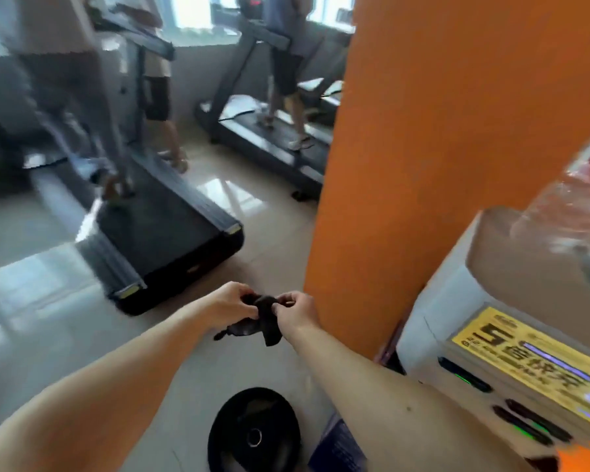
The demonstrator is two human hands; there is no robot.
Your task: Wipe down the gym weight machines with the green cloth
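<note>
Both hands out front, mid-air over tile floor (48, 301). Left hand (234, 301) and right hand (297, 310) each pinched shut on dark crumpled cloth (259, 321), ends hanging between wrists. Colour reads near-black here. Black weight plate (252, 434) on floor below. Orange pillar (440, 148) right. White kiosk (457, 318) beside it, yellow label (532, 356): big "5", Chinese text, too blurred to read. 2 treadmills behind: nearest (164, 229), another (273, 144).

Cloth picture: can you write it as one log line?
hands: left and right both hold cloth | cloth: dark, bunched, midair | wiping: not started
</note>
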